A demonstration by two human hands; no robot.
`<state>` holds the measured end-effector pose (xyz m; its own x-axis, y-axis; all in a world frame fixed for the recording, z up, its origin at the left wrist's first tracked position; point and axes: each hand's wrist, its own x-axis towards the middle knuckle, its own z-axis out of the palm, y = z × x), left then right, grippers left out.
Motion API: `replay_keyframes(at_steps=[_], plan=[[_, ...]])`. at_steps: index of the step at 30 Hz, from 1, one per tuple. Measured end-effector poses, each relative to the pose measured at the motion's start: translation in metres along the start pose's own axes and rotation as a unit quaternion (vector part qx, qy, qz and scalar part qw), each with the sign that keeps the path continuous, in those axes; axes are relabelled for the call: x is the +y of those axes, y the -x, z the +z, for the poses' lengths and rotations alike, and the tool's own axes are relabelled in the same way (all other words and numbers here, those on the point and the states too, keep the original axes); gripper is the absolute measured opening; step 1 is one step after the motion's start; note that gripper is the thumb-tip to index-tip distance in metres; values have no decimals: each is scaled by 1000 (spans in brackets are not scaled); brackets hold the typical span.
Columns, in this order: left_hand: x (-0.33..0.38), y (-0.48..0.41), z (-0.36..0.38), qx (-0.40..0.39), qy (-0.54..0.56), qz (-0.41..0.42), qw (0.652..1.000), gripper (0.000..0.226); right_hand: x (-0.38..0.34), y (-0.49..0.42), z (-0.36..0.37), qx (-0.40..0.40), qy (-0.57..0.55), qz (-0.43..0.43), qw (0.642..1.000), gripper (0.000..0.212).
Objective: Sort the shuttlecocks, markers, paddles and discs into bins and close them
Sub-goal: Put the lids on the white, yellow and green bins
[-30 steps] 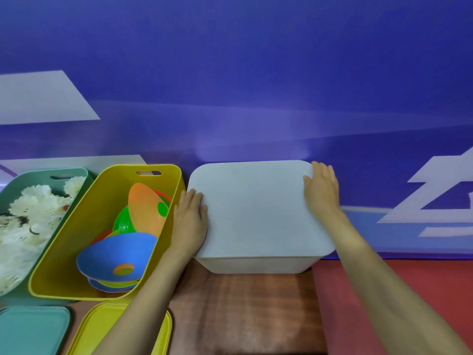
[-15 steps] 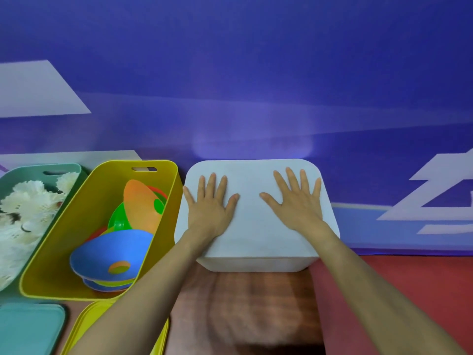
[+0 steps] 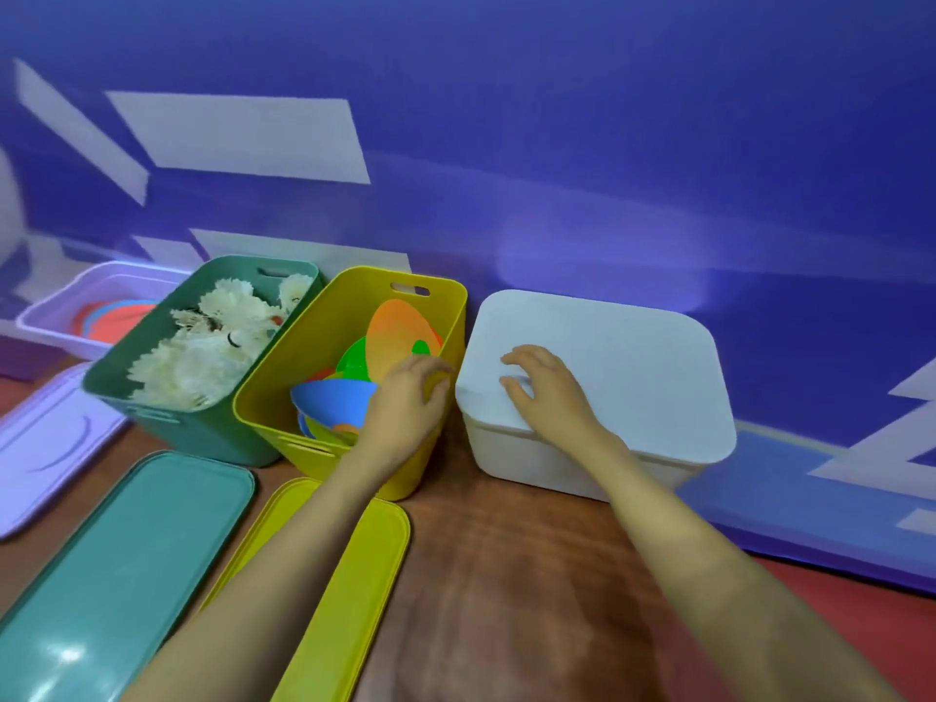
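- White lid (image 3: 633, 377) sits flat on the white bin (image 3: 557, 466) over on the right, so that one's covered and you can't see what's in it.
- Right hand (image 3: 549, 392) rests on top of that lid near its front-left corner. The fingers are loosely bent and the thumb is out to the side, not wrapped around anything.
- Left hand (image 3: 405, 402) is at the right rim of the yellow bin (image 3: 314, 357), with fingers curled toward the edge. It's blurry there, so honestly can't tell if it's actually gripping the rim or just touching it.
- The yellow bin is uncovered and just left of the white one. It's got coloured markers (image 3: 334, 397) piled in it: blue in front, green behind, and an orange one propped up toward the back wall.
- The green bin (image 3: 202, 433) is next over, touching the yellow bin. It's uncovered too and stuffed with white shuttlecocks (image 3: 202, 347).
- The lilac bin (image 3: 61, 301) is furthest left and further back, holding flat discs (image 3: 116, 319) in red and blue.
- Three lids lie loose on the wooden table (image 3: 506, 575). The teal lid (image 3: 126, 564) is in front of the green bin, and the yellow lid (image 3: 349, 590) is in front of the yellow bin, partly under the left forearm. The lilac lid (image 3: 45, 448) is at the far left edge.
- A blue wall (image 3: 608, 119) with white shapes runs behind everything.
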<state>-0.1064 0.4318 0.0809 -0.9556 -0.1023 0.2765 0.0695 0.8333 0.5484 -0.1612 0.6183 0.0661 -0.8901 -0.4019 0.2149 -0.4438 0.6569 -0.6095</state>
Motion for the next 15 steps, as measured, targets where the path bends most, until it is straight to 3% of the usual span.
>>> replay_keyframes(at_steps=[2, 6, 11, 15], plan=[[-25, 14, -26, 38, -14, -23, 999, 19, -31, -1, 19, -16, -24, -40, 999, 28], [-95, 39, -69, 7, -86, -60, 994, 20, -82, -4, 65, -82, -7, -105, 991, 28], [-166, 53, -97, -94, -166, -12, 982, 30, -113, -4, 113, -151, 46, -115, 981, 38], [-195, 52, -104, -131, -126, 78, 980, 56, -120, 8, 133, -97, 92, -92, 987, 31]])
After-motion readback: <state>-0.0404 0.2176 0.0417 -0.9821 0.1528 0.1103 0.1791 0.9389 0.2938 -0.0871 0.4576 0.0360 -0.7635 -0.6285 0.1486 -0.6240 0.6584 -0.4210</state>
